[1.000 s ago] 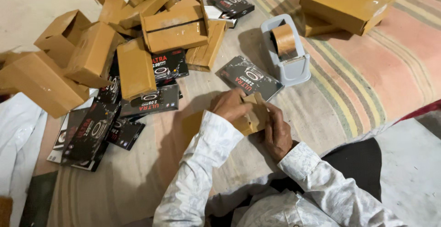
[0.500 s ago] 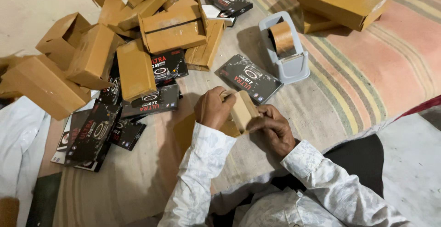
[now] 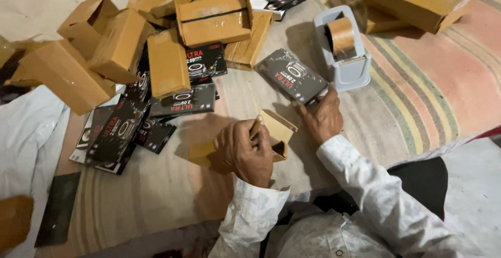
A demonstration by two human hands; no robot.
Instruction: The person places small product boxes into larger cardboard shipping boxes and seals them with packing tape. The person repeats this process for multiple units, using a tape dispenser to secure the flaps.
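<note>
My left hand [image 3: 242,151] grips a small open brown cardboard box [image 3: 275,133] and holds it just above the striped mat. My right hand [image 3: 322,117] lies apart from the box, its fingers spread and its fingertips touching the near edge of a flat black product box [image 3: 298,75]. A grey tape dispenser [image 3: 345,54] with a roll of brown tape stands just beyond my right hand.
Several brown cardboard boxes [image 3: 167,62] and more flat black product boxes [image 3: 117,133] lie piled at the left and top. A larger brown carton [image 3: 422,0] sits at the top right. White cloth [image 3: 28,133] covers the left edge of the striped mat [image 3: 417,91].
My right hand has let go of the small cardboard box and reached forward to the black product box. My left hand alone now holds the cardboard box, with its flaps open.
</note>
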